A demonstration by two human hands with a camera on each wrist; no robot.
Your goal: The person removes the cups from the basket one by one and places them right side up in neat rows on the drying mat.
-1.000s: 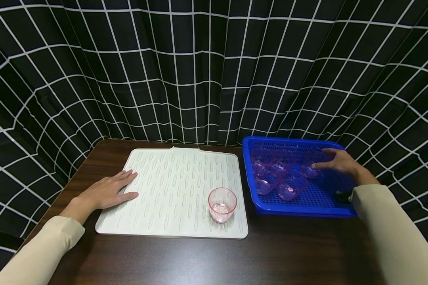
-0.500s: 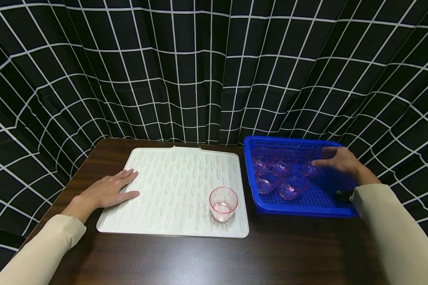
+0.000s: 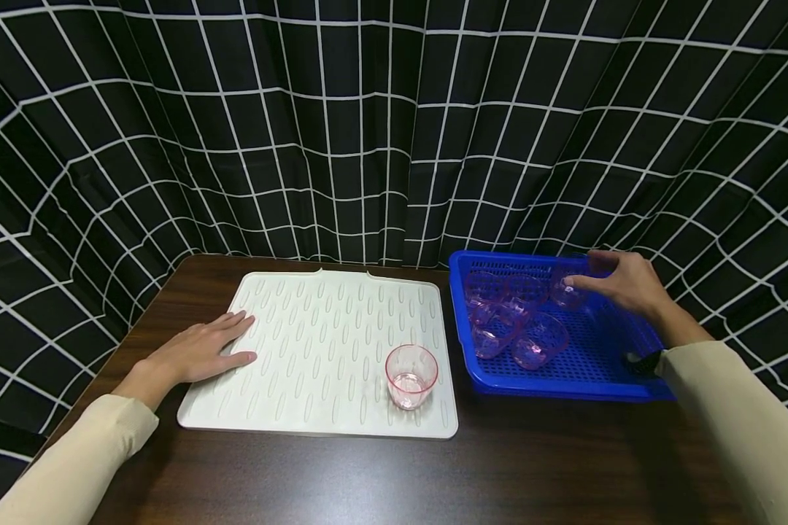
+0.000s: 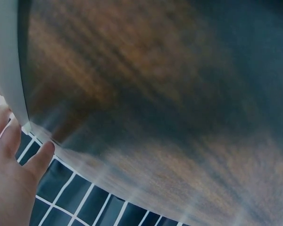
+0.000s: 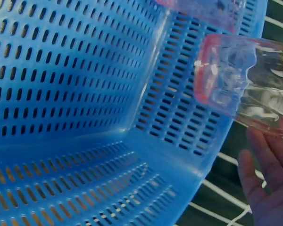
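Note:
My left hand [image 3: 200, 351] lies flat with fingers spread on the left edge of a white ridged drying mat [image 3: 315, 350]; the left wrist view shows its fingers [image 4: 37, 160] at the mat's edge. Over the back right of a blue basket [image 3: 565, 390], my right hand [image 3: 627, 283] grips a clear pink cup [image 3: 566, 290] between thumb and fingers. The right wrist view has this cup [image 5: 245, 77] tilted sideways over the basket wall, fingertips at its far end. A pink-rimmed cup [image 3: 410, 386] stands upright on the mat's front right.
Several more pink cups [image 3: 532, 346] sit close together in the basket's left half. Dark wooden table [image 3: 289, 481] runs in front of mat and basket. A black curtain with white grid lines [image 3: 341, 131] hangs behind and on both sides.
My right hand has risen slightly and moved toward the back of the basket with the cup in its grip. The left hand stays where it was on the mat.

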